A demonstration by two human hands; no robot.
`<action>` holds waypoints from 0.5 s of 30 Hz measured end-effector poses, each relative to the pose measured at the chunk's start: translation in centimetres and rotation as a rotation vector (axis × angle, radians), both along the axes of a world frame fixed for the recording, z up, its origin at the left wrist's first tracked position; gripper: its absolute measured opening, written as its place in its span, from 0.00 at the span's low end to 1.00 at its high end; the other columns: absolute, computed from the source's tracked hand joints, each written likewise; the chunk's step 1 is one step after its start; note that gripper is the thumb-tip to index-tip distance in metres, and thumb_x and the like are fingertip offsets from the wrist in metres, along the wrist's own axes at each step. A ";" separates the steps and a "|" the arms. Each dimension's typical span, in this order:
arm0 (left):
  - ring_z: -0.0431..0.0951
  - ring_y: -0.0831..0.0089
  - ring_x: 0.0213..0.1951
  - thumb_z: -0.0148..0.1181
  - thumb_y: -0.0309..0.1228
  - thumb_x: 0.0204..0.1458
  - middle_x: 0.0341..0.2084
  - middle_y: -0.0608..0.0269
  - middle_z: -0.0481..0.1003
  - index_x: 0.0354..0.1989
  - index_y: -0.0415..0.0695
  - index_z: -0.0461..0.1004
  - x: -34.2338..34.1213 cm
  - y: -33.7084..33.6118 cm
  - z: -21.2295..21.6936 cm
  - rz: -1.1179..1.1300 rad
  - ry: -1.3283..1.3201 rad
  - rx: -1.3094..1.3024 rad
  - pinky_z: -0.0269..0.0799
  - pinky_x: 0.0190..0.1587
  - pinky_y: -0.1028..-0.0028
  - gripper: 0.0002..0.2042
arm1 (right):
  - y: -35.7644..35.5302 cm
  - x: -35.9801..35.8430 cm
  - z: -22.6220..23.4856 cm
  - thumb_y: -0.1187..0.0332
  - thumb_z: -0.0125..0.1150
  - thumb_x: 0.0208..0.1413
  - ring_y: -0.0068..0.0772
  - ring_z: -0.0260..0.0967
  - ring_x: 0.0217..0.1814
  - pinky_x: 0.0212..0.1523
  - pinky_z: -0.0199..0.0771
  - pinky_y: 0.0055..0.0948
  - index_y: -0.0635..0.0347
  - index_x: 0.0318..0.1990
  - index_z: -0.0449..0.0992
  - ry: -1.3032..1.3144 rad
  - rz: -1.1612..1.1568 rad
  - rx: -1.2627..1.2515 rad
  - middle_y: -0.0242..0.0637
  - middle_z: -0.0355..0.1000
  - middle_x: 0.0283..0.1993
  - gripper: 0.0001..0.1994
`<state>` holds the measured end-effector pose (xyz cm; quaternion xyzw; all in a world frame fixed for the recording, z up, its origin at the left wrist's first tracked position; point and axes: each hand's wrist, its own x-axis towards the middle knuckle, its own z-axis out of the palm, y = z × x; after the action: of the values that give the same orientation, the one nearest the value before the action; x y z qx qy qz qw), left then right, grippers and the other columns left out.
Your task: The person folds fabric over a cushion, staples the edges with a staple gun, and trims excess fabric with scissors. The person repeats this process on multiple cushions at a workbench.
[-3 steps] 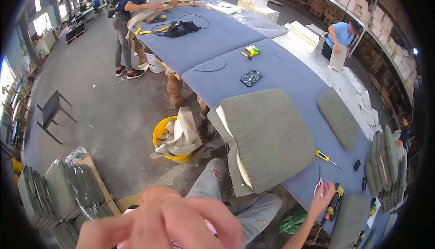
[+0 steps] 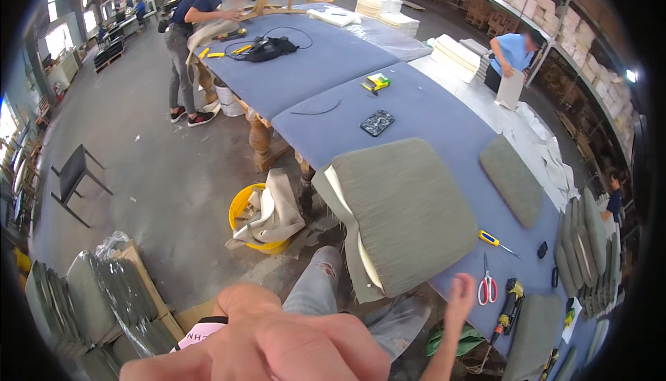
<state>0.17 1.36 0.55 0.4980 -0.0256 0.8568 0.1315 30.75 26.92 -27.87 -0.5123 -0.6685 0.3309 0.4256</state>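
Note:
My left hand (image 2: pixel 291 343) looms large and blurred at the lower middle, close to the camera. Its visible fingers are apart and nothing shows in them; the lower edge cuts off the fingertips. My right hand (image 2: pixel 456 305) is raised by the table's near edge, fingers stretched out and free of any object. Just right of it, red-handled scissors (image 2: pixel 488 289) lie on the blue tabletop. A square grey-green seat cushion (image 2: pixel 416 214) lies before me, overhanging the edge, its left side showing white padding and frayed fabric. A yellow screwdriver (image 2: pixel 489 237) lies beside the cushion.
A power tool (image 2: pixel 512 298) and more cushions (image 2: pixel 534 339) lie at the right. A phone (image 2: pixel 377 123) sits farther back. A yellow bucket (image 2: pixel 241 208) of fabric scraps stands on the floor, with stacked cushions (image 2: pixel 94 298) at lower left. Co-workers stand beyond the table.
My right hand has let go of the scissors and drawn back left, leaving them on the table. My left hand has shifted slightly right and down. The whole view has moved a little.

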 end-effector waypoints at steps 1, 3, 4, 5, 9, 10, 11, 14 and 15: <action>0.78 0.68 0.56 0.59 0.39 0.72 0.46 0.66 0.83 0.64 0.65 0.73 -1.6 0.8 0.1 -0.066 0.071 -0.008 0.70 0.52 0.60 0.15 | -3.7 -3.2 -2.6 0.67 0.62 0.73 0.21 0.74 0.47 0.42 0.76 0.24 0.59 0.52 0.77 0.194 0.026 -0.157 0.28 0.74 0.47 0.07; 0.77 0.68 0.55 0.58 0.37 0.73 0.46 0.67 0.83 0.63 0.68 0.74 -2.1 0.2 0.8 -0.020 0.173 0.049 0.69 0.53 0.63 0.14 | -4.2 -5.6 -4.0 0.73 0.62 0.70 0.18 0.70 0.41 0.41 0.73 0.21 0.61 0.51 0.76 0.232 0.186 -0.153 0.26 0.72 0.43 0.06; 0.77 0.68 0.54 0.58 0.36 0.73 0.45 0.67 0.83 0.63 0.68 0.74 -2.5 -0.2 0.6 0.018 0.192 0.059 0.69 0.53 0.64 0.14 | -4.3 -6.7 -5.3 0.74 0.62 0.70 0.18 0.70 0.41 0.41 0.74 0.21 0.61 0.51 0.76 0.231 0.180 -0.106 0.26 0.72 0.42 0.06; 0.77 0.68 0.53 0.58 0.36 0.73 0.45 0.67 0.83 0.62 0.69 0.75 -2.8 -0.1 0.3 0.042 0.210 0.068 0.69 0.52 0.65 0.14 | -4.6 -7.3 -6.4 0.74 0.62 0.70 0.17 0.70 0.40 0.41 0.74 0.22 0.61 0.50 0.76 0.228 0.162 -0.066 0.27 0.72 0.42 0.05; 0.77 0.68 0.50 0.56 0.36 0.73 0.44 0.66 0.83 0.64 0.67 0.74 -0.3 0.0 0.5 -0.016 0.042 -0.018 0.69 0.51 0.66 0.14 | -6.0 -7.3 -6.5 0.67 0.61 0.73 0.19 0.71 0.37 0.40 0.75 0.24 0.56 0.48 0.75 0.478 -0.019 -0.279 0.27 0.73 0.39 0.05; 0.77 0.67 0.50 0.56 0.36 0.73 0.44 0.66 0.83 0.64 0.67 0.74 -0.2 0.2 0.6 -0.072 0.061 -0.038 0.70 0.51 0.66 0.14 | -6.1 -7.0 -6.8 0.64 0.61 0.73 0.20 0.71 0.36 0.40 0.75 0.24 0.55 0.48 0.75 0.549 -0.072 -0.339 0.27 0.73 0.38 0.06; 0.77 0.67 0.50 0.56 0.36 0.74 0.44 0.65 0.83 0.65 0.66 0.74 -0.2 0.3 0.7 -0.118 0.077 -0.065 0.70 0.51 0.66 0.14 | -6.6 -7.1 -7.3 0.61 0.61 0.73 0.20 0.72 0.37 0.40 0.75 0.25 0.53 0.48 0.74 0.576 -0.076 -0.396 0.27 0.73 0.39 0.08; 0.77 0.67 0.50 0.56 0.37 0.73 0.44 0.65 0.82 0.66 0.65 0.75 -1.0 0.9 0.3 -0.212 0.219 -0.038 0.71 0.52 0.66 0.15 | -8.7 -9.5 -8.2 0.53 0.62 0.72 0.24 0.74 0.43 0.46 0.77 0.32 0.49 0.52 0.73 0.706 -0.083 -0.566 0.28 0.75 0.43 0.13; 0.77 0.67 0.50 0.57 0.37 0.73 0.44 0.65 0.82 0.67 0.65 0.74 -0.6 1.0 0.4 -0.205 0.224 -0.038 0.71 0.52 0.66 0.16 | -9.4 -10.4 -8.3 0.51 0.63 0.71 0.26 0.74 0.46 0.50 0.77 0.36 0.48 0.54 0.73 0.765 -0.083 -0.635 0.28 0.76 0.46 0.15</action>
<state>-0.42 2.36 0.92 0.5826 -0.0453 0.7782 0.2299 20.39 17.55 -36.14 -0.4847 -0.3096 0.6651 0.4764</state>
